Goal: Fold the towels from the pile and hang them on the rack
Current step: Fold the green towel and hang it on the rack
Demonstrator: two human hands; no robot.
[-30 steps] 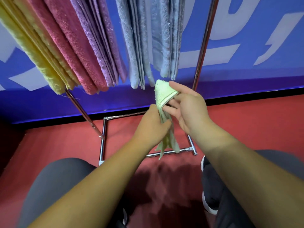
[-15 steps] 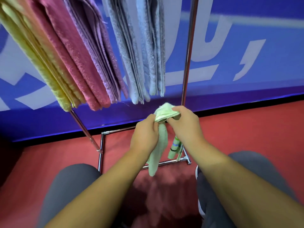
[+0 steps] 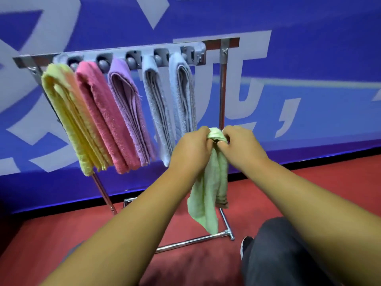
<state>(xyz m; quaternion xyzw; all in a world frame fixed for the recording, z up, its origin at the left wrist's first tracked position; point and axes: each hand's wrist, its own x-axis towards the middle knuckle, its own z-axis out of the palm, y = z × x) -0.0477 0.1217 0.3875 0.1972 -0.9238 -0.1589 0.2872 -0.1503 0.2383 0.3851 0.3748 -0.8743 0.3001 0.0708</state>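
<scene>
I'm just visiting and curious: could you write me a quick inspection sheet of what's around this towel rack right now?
Surface: red floor under the metal rack.
Job's things: yellow towel, pink towel, purple towel, grey-blue towel and pale blue towel hang folded on the rack; green towel dangles from both hands, not yet hung.
Clutter: nothing seen.
Grippers: left hand and right hand both pinch the green towel's top fold.
Cables: nothing seen.
Surroundings: blue banner with pale lettering behind; dark trouser leg and shoe at lower right.
</scene>
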